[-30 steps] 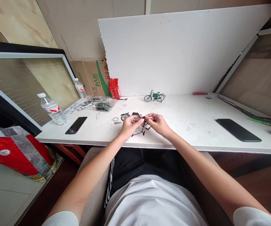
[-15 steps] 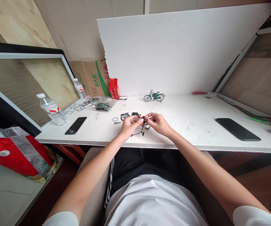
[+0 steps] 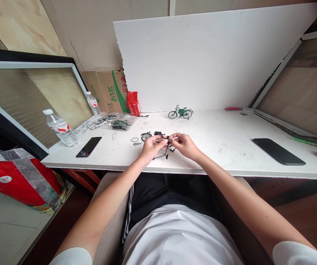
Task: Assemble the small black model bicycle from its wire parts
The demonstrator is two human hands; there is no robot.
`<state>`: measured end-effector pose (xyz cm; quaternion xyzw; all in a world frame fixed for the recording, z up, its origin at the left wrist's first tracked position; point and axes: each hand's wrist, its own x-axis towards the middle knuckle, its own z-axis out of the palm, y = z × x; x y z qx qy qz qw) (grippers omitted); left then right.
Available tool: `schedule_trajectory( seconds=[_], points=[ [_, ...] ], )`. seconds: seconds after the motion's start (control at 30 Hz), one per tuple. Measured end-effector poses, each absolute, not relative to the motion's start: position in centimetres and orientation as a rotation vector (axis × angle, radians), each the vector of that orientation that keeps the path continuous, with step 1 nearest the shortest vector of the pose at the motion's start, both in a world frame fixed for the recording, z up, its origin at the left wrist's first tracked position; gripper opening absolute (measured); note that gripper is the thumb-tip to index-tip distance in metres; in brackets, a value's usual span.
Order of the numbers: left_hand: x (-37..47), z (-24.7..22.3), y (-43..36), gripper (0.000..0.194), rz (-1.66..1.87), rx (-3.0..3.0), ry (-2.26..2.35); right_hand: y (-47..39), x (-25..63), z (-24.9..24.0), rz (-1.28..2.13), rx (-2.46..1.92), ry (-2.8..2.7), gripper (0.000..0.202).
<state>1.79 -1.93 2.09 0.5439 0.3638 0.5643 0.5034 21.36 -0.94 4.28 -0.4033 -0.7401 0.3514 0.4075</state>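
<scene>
Between my hands is a black model bicycle frame (image 3: 166,151), held just above the table's front part. My left hand (image 3: 152,147) pinches it from the left with thumb and fingers. From the right, my right hand (image 3: 184,145) has its fingertips closed at the frame's upper end; whether a small part sits in them is too small to make out. Just behind my left hand lies a black model wheel (image 3: 146,136). A thin black ring (image 3: 134,140) and a small black block-shaped part (image 3: 157,133) lie close by.
A finished green model bicycle (image 3: 180,112) stands at the back of the white table (image 3: 216,129). To the left are a phone (image 3: 89,147), a water bottle (image 3: 60,129), a bag of parts (image 3: 121,123) and black sprues (image 3: 100,122). A dark phone-like slab (image 3: 278,151) lies right.
Almost nothing differs. Both hands keep their hold at the bicycle frame, with only a very slight shift of the fingers and frame.
</scene>
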Motion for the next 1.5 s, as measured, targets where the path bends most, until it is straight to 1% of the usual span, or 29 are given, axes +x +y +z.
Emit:
schedule_trajectory(
  seconds=[1.07,1.5],
  points=[
    [1.86,2.21,-2.06,0.045,1.351,1.325,0.898,-0.78,21.37,4.33,1.017,-1.008,-1.834,0.058],
    [1.81,2.09,-1.97,0.047,1.346,1.285,0.91,-1.14,21.32,4.83,1.021,-1.031,-1.85,0.055]
  ],
)
